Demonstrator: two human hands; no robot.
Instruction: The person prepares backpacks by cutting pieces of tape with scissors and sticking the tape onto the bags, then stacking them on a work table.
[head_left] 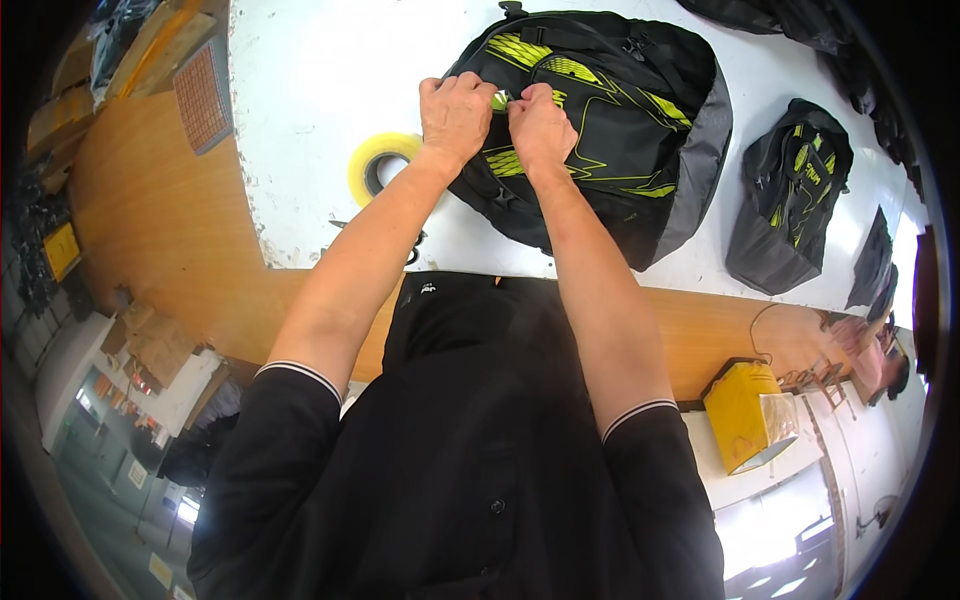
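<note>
On the white table lies a large black backpack (640, 140) with lime-green patterns and grey side fabric. Both my hands are on its front, fingers bent and pinched. My left hand (456, 120) is at a small shiny, light-green piece (498, 100) near the bag's left side; what exactly it grips is too small to make out. My right hand (541, 128) pinches just right of that piece, its fingertips partly hidden. Left of the bag lies a roll of yellowish tape (362, 165), with dark-handled scissors (412, 252) below it, partly behind my left forearm.
A smaller black-and-green backpack (790, 195) lies to the right, dark bags (760, 20) at the upper right. A brown grid-patterned board (203, 93) sits by the table's left edge (250, 200). A yellow box (748, 418) stands behind me; a person in pink (875, 365) is at far right.
</note>
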